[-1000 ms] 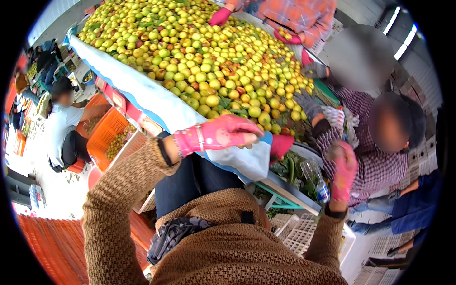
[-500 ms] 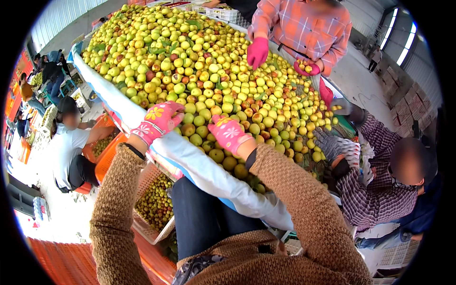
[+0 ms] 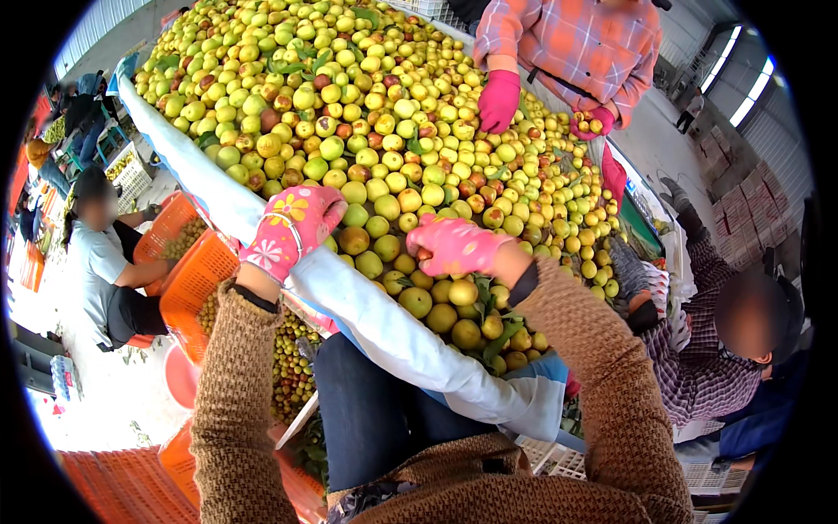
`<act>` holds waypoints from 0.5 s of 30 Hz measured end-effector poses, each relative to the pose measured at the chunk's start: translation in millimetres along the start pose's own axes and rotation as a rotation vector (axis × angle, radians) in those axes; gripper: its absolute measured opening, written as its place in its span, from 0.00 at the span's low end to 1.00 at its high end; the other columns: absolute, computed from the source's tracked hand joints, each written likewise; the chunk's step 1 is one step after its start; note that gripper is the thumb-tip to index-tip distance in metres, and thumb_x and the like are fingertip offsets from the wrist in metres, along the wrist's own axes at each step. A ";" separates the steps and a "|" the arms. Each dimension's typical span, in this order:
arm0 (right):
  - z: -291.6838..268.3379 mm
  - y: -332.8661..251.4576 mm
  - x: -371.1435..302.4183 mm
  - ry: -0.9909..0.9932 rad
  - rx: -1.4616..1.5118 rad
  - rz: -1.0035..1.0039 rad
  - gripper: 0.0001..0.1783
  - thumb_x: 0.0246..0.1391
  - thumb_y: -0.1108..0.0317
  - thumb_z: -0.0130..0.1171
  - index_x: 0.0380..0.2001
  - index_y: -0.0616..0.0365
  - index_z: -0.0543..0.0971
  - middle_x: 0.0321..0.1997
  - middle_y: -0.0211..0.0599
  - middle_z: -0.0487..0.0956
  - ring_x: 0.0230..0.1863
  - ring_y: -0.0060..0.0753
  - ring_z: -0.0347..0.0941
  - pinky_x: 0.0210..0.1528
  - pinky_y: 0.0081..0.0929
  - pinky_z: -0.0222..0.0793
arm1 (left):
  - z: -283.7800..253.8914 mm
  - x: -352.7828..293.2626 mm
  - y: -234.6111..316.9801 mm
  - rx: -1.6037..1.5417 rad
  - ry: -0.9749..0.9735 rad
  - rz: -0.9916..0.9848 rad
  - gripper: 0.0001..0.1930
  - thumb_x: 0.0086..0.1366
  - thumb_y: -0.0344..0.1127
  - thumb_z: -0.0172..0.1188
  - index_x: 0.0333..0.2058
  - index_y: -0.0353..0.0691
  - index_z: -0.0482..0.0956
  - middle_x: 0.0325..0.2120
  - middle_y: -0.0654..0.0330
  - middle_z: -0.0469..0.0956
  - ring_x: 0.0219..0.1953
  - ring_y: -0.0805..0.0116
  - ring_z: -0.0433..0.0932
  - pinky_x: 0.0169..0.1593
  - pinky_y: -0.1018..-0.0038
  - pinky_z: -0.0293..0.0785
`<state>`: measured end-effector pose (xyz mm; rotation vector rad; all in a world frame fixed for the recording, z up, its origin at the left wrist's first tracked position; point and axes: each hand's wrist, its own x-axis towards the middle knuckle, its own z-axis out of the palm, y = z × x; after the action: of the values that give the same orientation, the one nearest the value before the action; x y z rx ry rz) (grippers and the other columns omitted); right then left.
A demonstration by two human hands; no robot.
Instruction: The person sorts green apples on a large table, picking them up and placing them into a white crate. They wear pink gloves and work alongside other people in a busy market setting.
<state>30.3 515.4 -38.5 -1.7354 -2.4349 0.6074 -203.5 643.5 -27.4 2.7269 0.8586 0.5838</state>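
A broad heap of yellow-green jujubes, many with brown patches, covers the sorting table. My left hand, in a pink floral glove, is above the cloth-covered near rim. Its fingers curl inward, and what they hold, if anything, is hidden. Over the near part of the heap, my right hand wears a matching glove. The fingers are bent round a reddish-brown jujube, which shows partly beneath them.
Across the heap stands a person in a plaid shirt with pink gloves; another in a checked sleeve works at the right. An orange basket is at my left beside a seated person. Below the rim lie more jujubes.
My right hand has moved rightward over the heap and curled its fingers. My left hand has closed more. At left, an orange basket sits differently, and the view has shifted slightly.
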 end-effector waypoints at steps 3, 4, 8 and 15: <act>-39.3 -3.5 1.8 -0.031 0.877 0.158 0.12 0.51 0.63 0.56 0.37 0.57 0.75 0.30 0.29 0.75 0.32 0.23 0.72 0.35 0.21 0.69 | -3.4 -2.2 -0.3 -0.014 0.019 0.006 0.12 0.61 0.42 0.56 0.36 0.41 0.81 0.30 0.52 0.80 0.34 0.51 0.79 0.37 0.60 0.74; -41.9 14.2 8.7 0.090 1.027 0.111 0.12 0.53 0.62 0.55 0.37 0.57 0.75 0.29 0.29 0.75 0.31 0.22 0.71 0.33 0.19 0.68 | -2.1 -0.4 0.1 -0.027 0.019 0.012 0.12 0.61 0.42 0.56 0.36 0.41 0.81 0.30 0.52 0.80 0.34 0.51 0.79 0.37 0.61 0.74; -38.6 34.6 71.6 0.505 1.033 0.188 0.13 0.57 0.60 0.52 0.37 0.59 0.75 0.32 0.30 0.74 0.33 0.23 0.73 0.35 0.22 0.70 | -4.2 -1.7 1.4 -0.046 0.012 -0.004 0.12 0.61 0.42 0.56 0.36 0.41 0.81 0.30 0.52 0.80 0.34 0.52 0.79 0.37 0.61 0.74; -16.3 25.3 138.5 0.104 -0.268 0.342 0.18 0.54 0.68 0.47 0.48 0.56 0.74 0.52 0.48 0.72 0.53 0.51 0.70 0.52 0.44 0.67 | -2.8 0.2 -4.2 -0.083 0.012 -0.007 0.11 0.60 0.41 0.54 0.35 0.42 0.80 0.29 0.52 0.80 0.33 0.50 0.78 0.36 0.59 0.73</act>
<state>9.1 654.7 -54.2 -2.2505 -2.2502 0.2126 -206.7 647.3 -26.2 2.6480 0.8268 0.6206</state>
